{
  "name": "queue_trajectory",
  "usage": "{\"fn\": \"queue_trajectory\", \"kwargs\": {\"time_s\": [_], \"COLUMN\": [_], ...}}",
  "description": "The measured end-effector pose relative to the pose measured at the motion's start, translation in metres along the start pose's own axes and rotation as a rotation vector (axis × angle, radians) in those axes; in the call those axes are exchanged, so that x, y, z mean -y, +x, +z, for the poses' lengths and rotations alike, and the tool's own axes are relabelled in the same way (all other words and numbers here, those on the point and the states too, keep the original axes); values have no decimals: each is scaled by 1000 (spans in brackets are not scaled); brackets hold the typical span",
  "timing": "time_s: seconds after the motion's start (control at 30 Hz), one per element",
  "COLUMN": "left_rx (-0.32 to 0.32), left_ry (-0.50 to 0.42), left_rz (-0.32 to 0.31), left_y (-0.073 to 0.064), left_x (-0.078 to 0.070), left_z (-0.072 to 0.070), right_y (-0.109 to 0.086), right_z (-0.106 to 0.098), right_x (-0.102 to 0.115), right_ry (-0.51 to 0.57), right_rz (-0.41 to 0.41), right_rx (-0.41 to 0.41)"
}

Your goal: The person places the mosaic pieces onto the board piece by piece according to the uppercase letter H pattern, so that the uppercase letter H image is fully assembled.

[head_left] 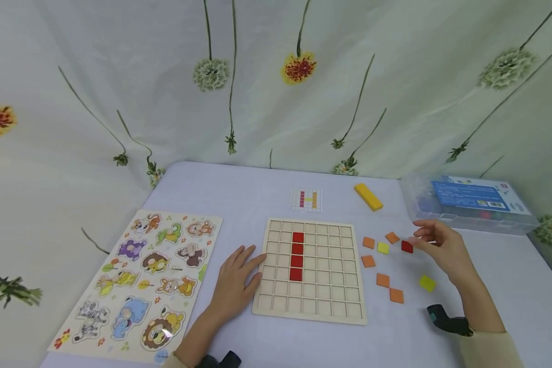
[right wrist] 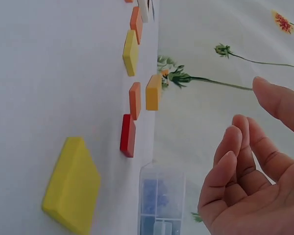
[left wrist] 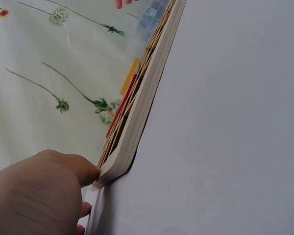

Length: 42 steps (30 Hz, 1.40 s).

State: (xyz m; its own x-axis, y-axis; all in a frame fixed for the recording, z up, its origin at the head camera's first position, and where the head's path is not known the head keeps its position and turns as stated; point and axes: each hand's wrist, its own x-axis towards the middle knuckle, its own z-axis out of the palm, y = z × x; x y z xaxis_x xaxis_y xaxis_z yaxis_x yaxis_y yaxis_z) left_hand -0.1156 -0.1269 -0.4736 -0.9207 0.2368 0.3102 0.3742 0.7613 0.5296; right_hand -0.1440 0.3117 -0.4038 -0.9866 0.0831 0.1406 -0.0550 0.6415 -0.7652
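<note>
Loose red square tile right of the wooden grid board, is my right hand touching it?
Apart. The right wrist view shows this: pale floral backdrop is visible through a wide gap between your right hand and the loose red square tile.

The left wrist view's top edge crops the board [left wrist: 139, 107], and the blue label [head_left: 470, 196] is illegible.

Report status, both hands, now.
Left hand touching pale wooden grid board. Right hand empty, near loose red square tile. Four red square tiles on board. Nothing visibly blocking.
</note>
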Motion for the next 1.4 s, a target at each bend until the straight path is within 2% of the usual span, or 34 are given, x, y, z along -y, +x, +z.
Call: {"fn": "queue_trajectory", "kwargs": {"time_s": [0.23,0.37,0.73,0.87,1.13,1.4], "left_rx": [2,1,3,-4,-7,1], "left_ry": [-3,-1,14,20,17,21], "left_rz": [-10,-7,-8,-7,-4,-10], "left_y": [0,1,1,1,1,1], "left_x": [-1,0,1,1,1,1], "left_z": [0,0,1,1,2,2], "right_y": [4,4,4,5,2,2], "right_z": [-1,1,7,9,14,17], "right_x": [-21,-27,-44,-46,-45,-43], "right_ry": [55,58,35,-9,-179,-206], "right_rz": [96,128,249,242,180,172], "right_rx": [-31,-18,72,98,127,121]}}
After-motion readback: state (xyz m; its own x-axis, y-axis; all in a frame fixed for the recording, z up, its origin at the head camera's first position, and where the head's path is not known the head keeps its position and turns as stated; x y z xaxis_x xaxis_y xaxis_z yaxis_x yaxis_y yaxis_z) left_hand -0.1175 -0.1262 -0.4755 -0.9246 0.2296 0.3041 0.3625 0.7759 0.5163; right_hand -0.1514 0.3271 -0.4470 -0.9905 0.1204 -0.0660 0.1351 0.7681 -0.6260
